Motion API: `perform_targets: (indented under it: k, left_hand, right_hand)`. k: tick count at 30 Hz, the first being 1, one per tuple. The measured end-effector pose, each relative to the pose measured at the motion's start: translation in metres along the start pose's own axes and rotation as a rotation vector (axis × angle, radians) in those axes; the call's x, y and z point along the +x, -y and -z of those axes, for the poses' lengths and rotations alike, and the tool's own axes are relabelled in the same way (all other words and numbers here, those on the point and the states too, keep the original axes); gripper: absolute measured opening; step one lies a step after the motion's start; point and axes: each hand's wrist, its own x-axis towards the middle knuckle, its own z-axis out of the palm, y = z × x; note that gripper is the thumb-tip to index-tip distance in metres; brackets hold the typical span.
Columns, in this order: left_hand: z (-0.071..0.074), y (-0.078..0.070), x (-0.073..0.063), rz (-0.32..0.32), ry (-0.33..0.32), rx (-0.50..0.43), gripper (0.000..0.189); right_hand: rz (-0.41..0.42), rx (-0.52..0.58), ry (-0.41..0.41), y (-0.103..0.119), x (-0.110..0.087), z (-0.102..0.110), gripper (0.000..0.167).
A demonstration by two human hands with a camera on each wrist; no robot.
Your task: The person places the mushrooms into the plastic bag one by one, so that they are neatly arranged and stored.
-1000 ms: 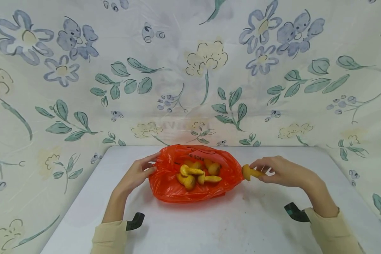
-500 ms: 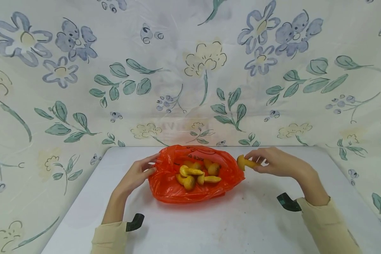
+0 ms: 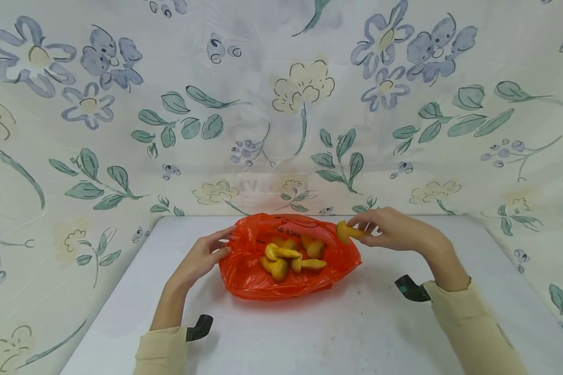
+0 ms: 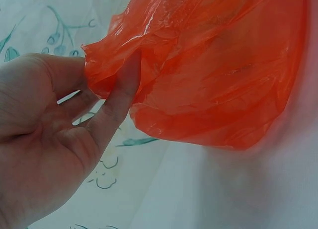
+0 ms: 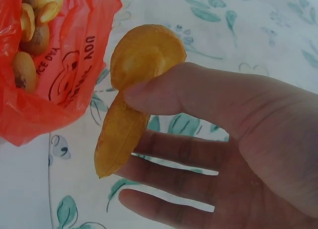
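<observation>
A red plastic bag (image 3: 281, 289) lies on the table with its mouth spread, and several yellow-brown mushrooms (image 3: 279, 269) rest inside it. At the bag's left edge, my left hand (image 3: 202, 258) pinches the plastic between thumb and fingers; the left wrist view shows the thumb (image 4: 121, 92) against the film. My right hand (image 3: 399, 229) holds one mushroom (image 3: 343, 232) just above the bag's right rim, cap toward the bag. Up close in the right wrist view, the thumb presses on this mushroom (image 5: 119, 134) near the cap, with the fingers behind it.
The white table (image 3: 319, 338) extends in front of the bag and to both sides. Behind it hangs a floral cloth (image 3: 262, 104). Black wrist mounts (image 3: 412, 289) sit at both cream sleeves.
My right hand has moved left and upward with its mushroom, from beside the bag's right tip to over its right rim. The left hand and the bag stay nearly still.
</observation>
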Motion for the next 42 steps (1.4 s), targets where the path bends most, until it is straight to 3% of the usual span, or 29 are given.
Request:
perform_targets:
  k: [19, 42]
  left_hand:
    - [0.000, 0.000, 0.000, -0.002, 0.000, -0.004, 0.053]
    - [0.000, 0.000, -0.001, -0.005, 0.004, 0.000, 0.054]
  right_hand:
    - [0.066, -0.019, 0.022, 0.035, 0.031, -0.015, 0.033]
    - [0.093, -0.050, 0.111, 0.051, 0.058, -0.042, 0.034]
